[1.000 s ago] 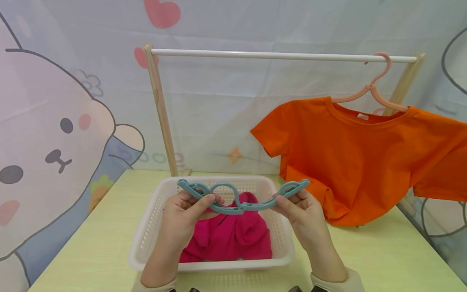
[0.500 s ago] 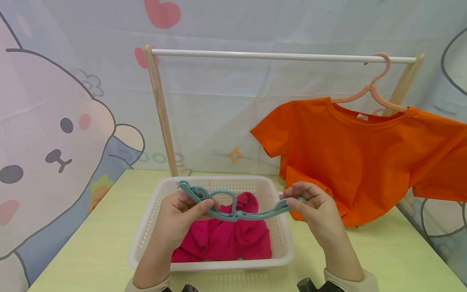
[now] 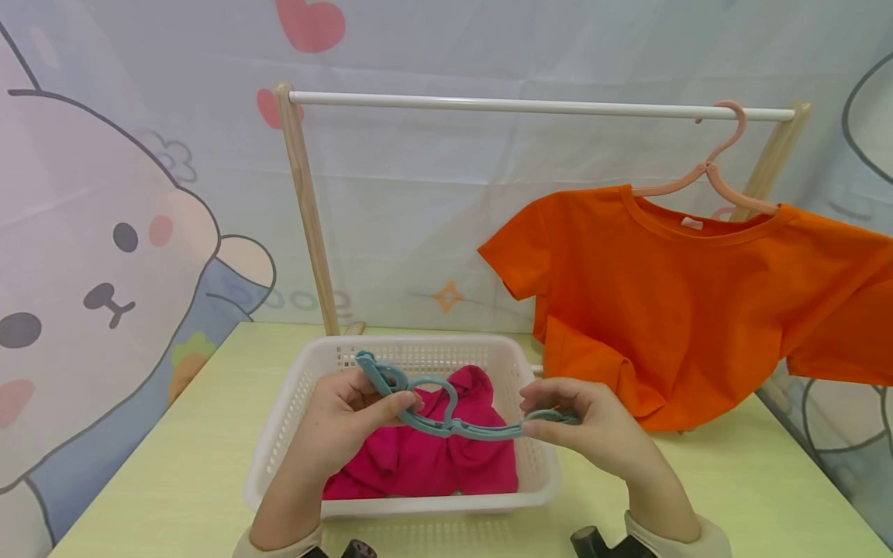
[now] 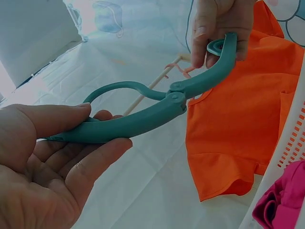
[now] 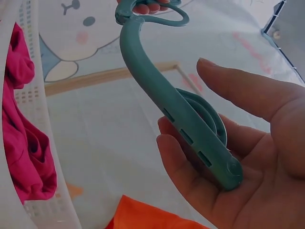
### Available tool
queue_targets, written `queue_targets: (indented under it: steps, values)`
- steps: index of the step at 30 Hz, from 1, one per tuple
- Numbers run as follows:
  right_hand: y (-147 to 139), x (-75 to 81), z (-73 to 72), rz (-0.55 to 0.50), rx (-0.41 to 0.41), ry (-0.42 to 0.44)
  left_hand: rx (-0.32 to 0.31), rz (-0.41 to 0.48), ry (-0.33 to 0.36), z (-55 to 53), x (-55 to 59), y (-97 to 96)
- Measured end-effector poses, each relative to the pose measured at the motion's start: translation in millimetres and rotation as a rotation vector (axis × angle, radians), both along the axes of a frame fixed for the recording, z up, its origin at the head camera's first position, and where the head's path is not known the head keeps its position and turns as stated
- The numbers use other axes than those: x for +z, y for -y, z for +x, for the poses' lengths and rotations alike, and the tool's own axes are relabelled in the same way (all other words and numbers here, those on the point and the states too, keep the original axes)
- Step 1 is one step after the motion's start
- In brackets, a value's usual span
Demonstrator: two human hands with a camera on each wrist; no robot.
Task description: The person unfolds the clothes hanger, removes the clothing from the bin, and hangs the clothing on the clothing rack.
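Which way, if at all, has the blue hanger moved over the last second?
Yes, down: in the head view, the blue hanger appears lower against the basket than before, its right-hand end having sunk most.

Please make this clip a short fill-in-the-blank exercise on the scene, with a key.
The left hand holds the teal hanger, one of ____ hangers in the head view.
In that view, the orange shirt hangs near the ____ end of the white rail.
The magenta cloth lies ____ the white basket.

Missing words: two; right; inside.
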State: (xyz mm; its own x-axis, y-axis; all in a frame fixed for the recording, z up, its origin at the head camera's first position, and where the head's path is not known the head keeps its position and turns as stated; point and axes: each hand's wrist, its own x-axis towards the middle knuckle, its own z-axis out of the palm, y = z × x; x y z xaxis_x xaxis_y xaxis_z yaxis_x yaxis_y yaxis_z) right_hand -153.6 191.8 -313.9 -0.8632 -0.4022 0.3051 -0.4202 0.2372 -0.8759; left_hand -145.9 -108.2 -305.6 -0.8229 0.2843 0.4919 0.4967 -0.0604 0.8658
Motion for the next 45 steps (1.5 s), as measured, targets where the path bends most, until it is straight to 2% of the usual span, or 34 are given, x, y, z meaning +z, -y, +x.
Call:
queue_targets:
  steps: [7,13,19,28,32,37,45]
  values:
    - [3,-0.7,-0.5,0.073,0.047,-0.042,0.027,-0.038,0.025,0.0,1.0,0.1]
    - [5,-3.0,-1.4,0.13,0.007,-0.116,0.028,-0.046,0.014,0.4,1.2,0.9]
    - [8,-3.6,-1.0,0.13,-0.013,-0.176,0.022,-0.042,0.009,0.4,1.1,1.5]
    - [12,-1.5,1.4,0.069,-0.139,-0.222,-0.003,-0.006,0.006,-0.2,0.2,2.5]
    - [12,-1.1,1.2,0.024,-0.164,-0.251,-0.012,0.014,0.006,-0.7,0.3,2.6]
    - [14,-0.2,2.3,-0.033,-0.207,-0.241,-0.029,0.036,-0.002,-1.1,0.1,2.8]
    - [12,-0.2,1.5,-0.186,-0.22,-0.264,-0.022,0.047,0.0,-0.9,-0.3,3.1]
